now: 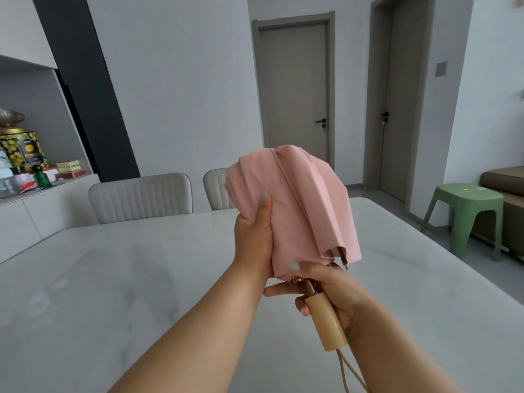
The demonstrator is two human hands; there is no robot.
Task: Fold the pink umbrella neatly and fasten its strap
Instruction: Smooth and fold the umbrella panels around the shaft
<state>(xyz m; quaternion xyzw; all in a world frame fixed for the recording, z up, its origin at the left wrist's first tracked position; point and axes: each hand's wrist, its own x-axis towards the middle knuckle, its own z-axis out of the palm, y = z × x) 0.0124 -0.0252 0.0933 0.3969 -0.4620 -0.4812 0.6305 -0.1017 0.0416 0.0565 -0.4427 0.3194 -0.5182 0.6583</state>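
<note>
The left hand (252, 239) clasps the pink umbrella (295, 205) canopy's bunched folds; the right hand (331, 290), at its five o'clock, grips the wooden handle (326, 321) above the marble table (113, 279). Pleats look half-gathered; next comes wrapping, then finding the strap, seemingly hidden.

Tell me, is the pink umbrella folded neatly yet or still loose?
Still loose: the umbrella is collapsed, but its fabric bunches in uneven flaps with rib tips poking out. No fastened strap shows.
</note>
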